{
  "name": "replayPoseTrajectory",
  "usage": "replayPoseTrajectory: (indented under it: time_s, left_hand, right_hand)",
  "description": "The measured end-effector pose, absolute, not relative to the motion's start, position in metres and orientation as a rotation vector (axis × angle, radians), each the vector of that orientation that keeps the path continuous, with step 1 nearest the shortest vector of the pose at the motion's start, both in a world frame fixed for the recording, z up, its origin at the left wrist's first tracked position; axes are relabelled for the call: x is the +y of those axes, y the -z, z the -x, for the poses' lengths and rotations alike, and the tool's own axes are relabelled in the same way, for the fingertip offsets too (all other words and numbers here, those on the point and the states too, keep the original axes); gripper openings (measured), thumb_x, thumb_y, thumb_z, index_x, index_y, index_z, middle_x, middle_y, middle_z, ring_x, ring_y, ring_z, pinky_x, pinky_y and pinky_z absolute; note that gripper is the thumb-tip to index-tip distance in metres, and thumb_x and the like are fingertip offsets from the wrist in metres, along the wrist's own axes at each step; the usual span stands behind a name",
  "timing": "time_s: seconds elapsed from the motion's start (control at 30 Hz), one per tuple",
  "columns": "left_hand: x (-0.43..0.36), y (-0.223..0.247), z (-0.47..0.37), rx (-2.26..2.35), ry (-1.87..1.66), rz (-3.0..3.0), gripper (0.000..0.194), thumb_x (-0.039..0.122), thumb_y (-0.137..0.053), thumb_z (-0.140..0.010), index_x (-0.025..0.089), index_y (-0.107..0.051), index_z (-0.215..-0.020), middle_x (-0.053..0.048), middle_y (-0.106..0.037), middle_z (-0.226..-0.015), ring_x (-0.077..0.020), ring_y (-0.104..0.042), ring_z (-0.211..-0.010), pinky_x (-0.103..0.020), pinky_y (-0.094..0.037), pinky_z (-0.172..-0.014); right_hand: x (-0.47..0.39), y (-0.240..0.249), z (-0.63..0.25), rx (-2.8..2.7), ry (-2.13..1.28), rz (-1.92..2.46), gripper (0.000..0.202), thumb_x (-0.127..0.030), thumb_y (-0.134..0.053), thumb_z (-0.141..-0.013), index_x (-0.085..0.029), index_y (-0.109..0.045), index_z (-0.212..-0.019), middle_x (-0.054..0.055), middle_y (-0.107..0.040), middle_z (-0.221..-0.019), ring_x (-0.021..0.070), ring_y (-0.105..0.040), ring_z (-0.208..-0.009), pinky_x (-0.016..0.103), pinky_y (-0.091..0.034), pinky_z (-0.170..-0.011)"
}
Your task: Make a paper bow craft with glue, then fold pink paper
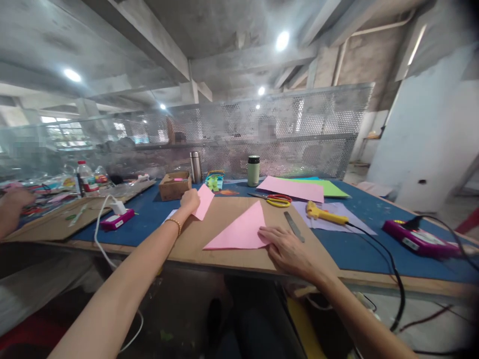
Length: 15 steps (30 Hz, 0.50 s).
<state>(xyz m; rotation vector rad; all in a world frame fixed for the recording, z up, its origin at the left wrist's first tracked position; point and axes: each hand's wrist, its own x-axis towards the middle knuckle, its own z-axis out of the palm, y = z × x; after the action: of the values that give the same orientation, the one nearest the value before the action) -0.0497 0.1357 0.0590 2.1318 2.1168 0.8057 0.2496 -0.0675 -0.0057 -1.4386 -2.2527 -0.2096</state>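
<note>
My left hand is closed on a small pink paper piece at the upper left of a brown cardboard sheet. A pink paper triangle lies on the cardboard's middle. The fingers of my right hand rest on the triangle's right edge, thumb and fingers near together; whether they pinch it is hard to tell. Just right of it lies a grey metal strip. Scissors with red and yellow handles lie beyond the cardboard.
A yellow glue gun lies on purple paper at right. Behind are pink and green sheets, a green cup, a steel flask and a cardboard box. Another person's hand is at far left.
</note>
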Motion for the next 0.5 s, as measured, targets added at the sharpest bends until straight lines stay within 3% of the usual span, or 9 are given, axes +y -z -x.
replayPoseTrajectory:
  time_s: [0.1, 0.17, 0.27, 0.37, 0.43, 0.5]
  left_hand:
    - [0.126, -0.062, 0.039, 2.14, -0.775, -2.236, 0.041, 0.021, -0.065, -0.084, 0.006, -0.063, -0.122, -0.029, -0.055, -0.134, -0.0383, -0.057, -0.122, -0.043, -0.047, -0.097]
    - [0.107, -0.062, 0.028, 2.024, -0.765, -2.383, 0.044, 0.029, -0.063, -0.089, 0.01, -0.061, -0.128, -0.024, -0.052, -0.14, -0.0348, -0.052, -0.129, -0.042, -0.042, -0.106]
    - [0.06, -0.057, 0.009, 1.359, -0.701, -2.707, 0.049, 0.047, -0.052, -0.095, 0.015, -0.062, -0.131, -0.016, -0.057, -0.138, -0.0293, -0.049, -0.131, -0.041, -0.038, -0.111]
    - [0.007, -0.049, -0.01, 0.872, -0.522, -2.793, 0.064, 0.056, -0.058, -0.09, 0.021, -0.055, -0.142, -0.013, -0.052, -0.145, -0.0292, -0.049, -0.132, -0.041, -0.038, -0.111]
    - [-0.017, -0.043, -0.019, 0.933, -0.525, -2.813, 0.067, 0.051, -0.063, -0.087, 0.024, -0.049, -0.147, -0.014, -0.046, -0.151, -0.0322, -0.044, -0.137, -0.045, -0.035, -0.112]
    - [-0.023, -0.038, -0.025, 1.023, -0.615, -2.826, 0.046, 0.031, -0.053, -0.093, 0.021, -0.059, -0.138, -0.015, -0.055, -0.142, -0.0308, -0.049, -0.132, -0.045, -0.035, -0.11]
  right_hand:
    - [-0.068, 0.004, -0.249, -2.27, 0.19, 1.421, 0.045, -0.014, -0.044, -0.09, -0.018, -0.067, -0.129, 0.009, -0.064, -0.138, 0.0273, -0.055, -0.127, 0.048, -0.042, -0.108]
    - [-0.068, 0.004, -0.25, -2.272, 0.173, 1.407, 0.043, -0.014, -0.044, -0.092, -0.019, -0.068, -0.127, 0.009, -0.064, -0.137, 0.0268, -0.055, -0.127, 0.048, -0.042, -0.108]
    - [-0.068, 0.005, -0.251, -2.267, 0.151, 1.374, 0.039, -0.015, -0.044, -0.095, -0.02, -0.071, -0.123, 0.012, -0.064, -0.136, 0.0271, -0.057, -0.125, 0.047, -0.045, -0.105]
    - [-0.068, 0.006, -0.253, -2.232, 0.144, 1.306, 0.037, -0.02, -0.044, -0.097, -0.02, -0.069, -0.125, 0.015, -0.061, -0.138, 0.028, -0.059, -0.122, 0.047, -0.047, -0.102]
    - [-0.069, 0.007, -0.254, -2.178, 0.116, 1.268, 0.038, -0.022, -0.043, -0.099, -0.02, -0.066, -0.129, 0.015, -0.061, -0.138, 0.0271, -0.06, -0.122, 0.046, -0.048, -0.102]
    - [-0.071, 0.005, -0.255, -2.101, 0.103, 1.275, 0.04, -0.025, -0.04, -0.101, -0.022, -0.061, -0.134, 0.013, -0.062, -0.137, 0.0253, -0.059, -0.124, 0.043, -0.048, -0.103]
